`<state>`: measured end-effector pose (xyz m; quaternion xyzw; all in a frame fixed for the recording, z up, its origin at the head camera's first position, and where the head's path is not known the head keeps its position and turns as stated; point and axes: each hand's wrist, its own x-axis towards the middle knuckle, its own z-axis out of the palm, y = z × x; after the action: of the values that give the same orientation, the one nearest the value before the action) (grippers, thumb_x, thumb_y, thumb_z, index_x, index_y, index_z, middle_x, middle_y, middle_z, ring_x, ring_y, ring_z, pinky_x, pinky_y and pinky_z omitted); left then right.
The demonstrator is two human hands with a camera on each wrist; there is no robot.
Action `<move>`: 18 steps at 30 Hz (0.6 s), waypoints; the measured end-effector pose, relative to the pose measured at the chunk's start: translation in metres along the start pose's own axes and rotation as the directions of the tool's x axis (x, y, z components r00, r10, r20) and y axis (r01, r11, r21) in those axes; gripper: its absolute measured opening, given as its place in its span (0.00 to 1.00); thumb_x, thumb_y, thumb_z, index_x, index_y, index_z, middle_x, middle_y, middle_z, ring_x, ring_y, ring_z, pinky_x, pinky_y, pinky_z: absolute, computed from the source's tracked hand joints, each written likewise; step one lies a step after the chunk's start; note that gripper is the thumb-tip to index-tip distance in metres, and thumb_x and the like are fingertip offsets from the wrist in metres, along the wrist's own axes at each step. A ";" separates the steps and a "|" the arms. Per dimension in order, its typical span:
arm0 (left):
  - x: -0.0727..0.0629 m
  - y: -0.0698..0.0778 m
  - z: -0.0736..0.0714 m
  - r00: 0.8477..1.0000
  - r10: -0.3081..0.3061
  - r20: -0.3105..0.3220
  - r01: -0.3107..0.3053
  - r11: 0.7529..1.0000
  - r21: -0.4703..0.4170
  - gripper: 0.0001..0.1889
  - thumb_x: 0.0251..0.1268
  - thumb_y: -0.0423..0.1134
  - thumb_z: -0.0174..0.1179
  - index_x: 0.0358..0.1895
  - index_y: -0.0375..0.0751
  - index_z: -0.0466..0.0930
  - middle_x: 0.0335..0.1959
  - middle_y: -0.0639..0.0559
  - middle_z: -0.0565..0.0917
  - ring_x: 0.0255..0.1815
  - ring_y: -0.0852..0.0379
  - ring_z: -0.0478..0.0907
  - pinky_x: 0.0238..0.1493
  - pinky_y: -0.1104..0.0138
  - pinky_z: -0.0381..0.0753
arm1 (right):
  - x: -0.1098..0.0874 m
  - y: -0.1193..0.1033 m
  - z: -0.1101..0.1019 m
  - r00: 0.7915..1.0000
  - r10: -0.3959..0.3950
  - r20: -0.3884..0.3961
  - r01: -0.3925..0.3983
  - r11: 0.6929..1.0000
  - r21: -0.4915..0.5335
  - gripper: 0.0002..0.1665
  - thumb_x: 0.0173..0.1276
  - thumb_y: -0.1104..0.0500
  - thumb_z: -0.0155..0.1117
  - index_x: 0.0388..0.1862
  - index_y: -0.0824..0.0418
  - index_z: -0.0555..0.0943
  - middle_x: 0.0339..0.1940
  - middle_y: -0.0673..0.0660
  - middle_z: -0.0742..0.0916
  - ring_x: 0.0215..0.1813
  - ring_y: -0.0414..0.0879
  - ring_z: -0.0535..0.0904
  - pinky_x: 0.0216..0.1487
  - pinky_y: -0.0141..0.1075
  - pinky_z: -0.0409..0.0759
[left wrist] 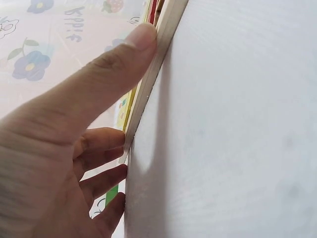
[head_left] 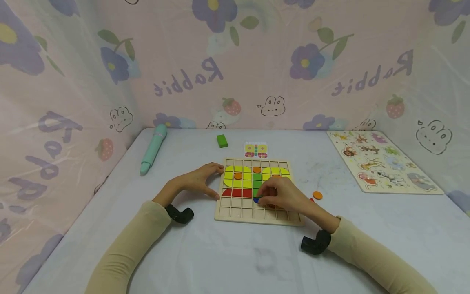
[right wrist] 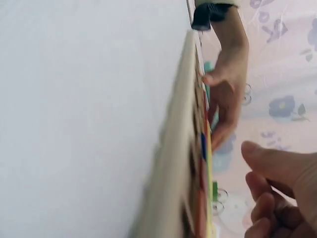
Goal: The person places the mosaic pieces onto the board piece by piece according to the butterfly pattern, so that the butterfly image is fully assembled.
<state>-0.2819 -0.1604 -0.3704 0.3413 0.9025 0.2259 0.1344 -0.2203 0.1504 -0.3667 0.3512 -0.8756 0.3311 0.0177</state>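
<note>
A wooden grid board (head_left: 235, 212) lies on the table, with yellow pieces (head_left: 248, 168), red pieces (head_left: 237, 192), green squares (head_left: 256, 184) and orange discs (head_left: 238, 176) set in its cells. My left hand (head_left: 197, 179) touches the board's left side, thumb and fingertips spread along its edge. Over the board's right half hovers my right hand (head_left: 282, 194), fingers bent, covering some cells in the head view. The right wrist view shows its thumb and index finger apart, with nothing between them. Below them, a round blue piece (right wrist: 203, 148) sits in the board.
A small pattern card (head_left: 256, 150) lies behind the board, with a green block (head_left: 222, 141) to its left. Right of the board are a loose orange disc (head_left: 317, 195) and a red piece (head_left: 312, 200). An animal puzzle (head_left: 354, 171) lies far right, a teal pen-shaped object (head_left: 153, 151) far left.
</note>
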 end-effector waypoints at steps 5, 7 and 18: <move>0.001 0.000 0.000 1.000 0.010 0.003 -0.010 1.000 -0.004 0.45 0.43 0.57 0.71 0.66 0.41 0.63 0.70 0.48 0.58 0.73 0.48 0.48 0.71 0.52 0.50 | -0.014 0.006 -0.027 0.996 0.016 -0.089 -0.020 0.999 -0.043 0.06 0.54 0.59 0.72 0.31 0.54 0.83 0.26 0.43 0.81 0.26 0.40 0.70 0.26 0.28 0.69; 0.001 -0.001 0.000 1.000 0.011 0.004 -0.011 1.000 -0.002 0.45 0.44 0.57 0.71 0.65 0.41 0.63 0.70 0.48 0.58 0.73 0.48 0.48 0.71 0.52 0.49 | -0.024 0.013 -0.038 0.994 0.038 -0.098 -0.044 0.998 -0.055 0.06 0.54 0.59 0.72 0.32 0.54 0.84 0.26 0.43 0.81 0.26 0.39 0.69 0.26 0.28 0.68; 0.000 0.000 -0.001 1.000 0.004 0.006 -0.004 1.000 0.009 0.46 0.43 0.57 0.71 0.66 0.42 0.62 0.70 0.48 0.58 0.73 0.49 0.49 0.71 0.53 0.50 | -0.081 0.044 -0.072 0.974 0.223 -0.038 -0.226 0.953 -0.204 0.13 0.53 0.48 0.73 0.30 0.53 0.80 0.20 0.42 0.76 0.24 0.37 0.68 0.23 0.27 0.68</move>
<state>-0.2823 -0.1611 -0.3701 0.3443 0.9023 0.2212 0.1352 -0.2008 0.2653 -0.3570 0.2435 -0.9393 0.2407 0.0229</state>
